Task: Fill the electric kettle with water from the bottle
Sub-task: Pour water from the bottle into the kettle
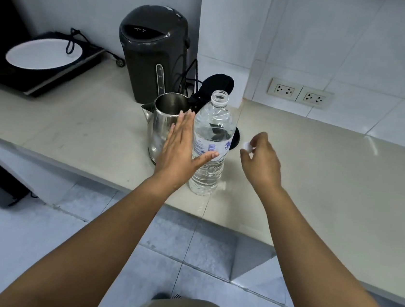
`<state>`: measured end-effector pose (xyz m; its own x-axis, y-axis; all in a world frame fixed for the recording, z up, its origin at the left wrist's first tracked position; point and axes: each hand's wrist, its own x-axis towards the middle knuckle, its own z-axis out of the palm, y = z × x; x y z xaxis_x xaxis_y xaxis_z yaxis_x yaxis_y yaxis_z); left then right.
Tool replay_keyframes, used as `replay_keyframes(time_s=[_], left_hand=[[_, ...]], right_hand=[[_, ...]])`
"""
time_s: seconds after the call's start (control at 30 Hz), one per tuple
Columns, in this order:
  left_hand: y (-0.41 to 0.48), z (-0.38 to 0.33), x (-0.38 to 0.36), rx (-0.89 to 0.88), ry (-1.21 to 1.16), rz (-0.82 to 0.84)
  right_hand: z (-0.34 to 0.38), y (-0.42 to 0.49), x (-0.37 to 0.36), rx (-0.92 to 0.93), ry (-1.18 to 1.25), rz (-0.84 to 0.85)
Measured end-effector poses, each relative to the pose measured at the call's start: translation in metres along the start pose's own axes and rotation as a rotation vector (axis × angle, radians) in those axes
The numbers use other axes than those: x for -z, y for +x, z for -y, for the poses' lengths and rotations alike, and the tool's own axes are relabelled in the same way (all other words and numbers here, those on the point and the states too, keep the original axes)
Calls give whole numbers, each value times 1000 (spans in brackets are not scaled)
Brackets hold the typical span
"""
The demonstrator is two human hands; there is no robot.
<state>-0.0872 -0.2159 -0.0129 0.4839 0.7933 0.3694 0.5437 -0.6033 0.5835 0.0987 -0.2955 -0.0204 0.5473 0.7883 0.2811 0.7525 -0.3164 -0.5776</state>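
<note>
A clear plastic water bottle (pixel 211 129) stands upright and uncapped on the counter (pixel 320 172), nearly full. Just behind and left of it is the steel electric kettle (pixel 161 121), its black lid (pixel 217 84) flipped up and its mouth open. My left hand (pixel 181 148) is spread flat between kettle and bottle, thumb crossing the bottle's label, fingers not wrapped around it. To the right of the bottle my right hand (pixel 261 157) pinches the small white bottle cap (pixel 247 147) between its fingertips, above the counter.
A tall dark hot-water dispenser (pixel 155 52) stands behind the kettle with black cords beside it. At the far left sits a black cooktop (pixel 61 76) with a white plate (pixel 43 53). Two wall sockets (pixel 300 93) are at the right. The counter's front edge (pixel 214 217) runs below my hands.
</note>
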Motion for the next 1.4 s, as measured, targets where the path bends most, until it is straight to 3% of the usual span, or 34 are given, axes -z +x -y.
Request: replay_keyframes(time_s=[0.37, 0.63, 0.83, 1.0, 1.2, 1.3, 1.4], left_hand=[[1, 2, -1, 10, 0, 22], [1, 6, -3, -18, -24, 1], [-2, 8, -6, -20, -36, 5], [-10, 11, -9, -10, -43, 26], [-20, 10, -18, 17, -38, 47], [-21, 8, -21, 49, -40, 44], [-27, 9, -24, 48, -11, 51]], right_hand=[[-49, -42, -56, -44, -286, 320], [-65, -46, -75, -131, -281, 366], [-77, -47, -78, -29, -337, 372], [-69, -35, -57, 50, -271, 217], [-3, -8, -13, 62, 150, -138], [34, 2, 1, 141, 278, -165], [61, 7, 3, 193, 358, -68]])
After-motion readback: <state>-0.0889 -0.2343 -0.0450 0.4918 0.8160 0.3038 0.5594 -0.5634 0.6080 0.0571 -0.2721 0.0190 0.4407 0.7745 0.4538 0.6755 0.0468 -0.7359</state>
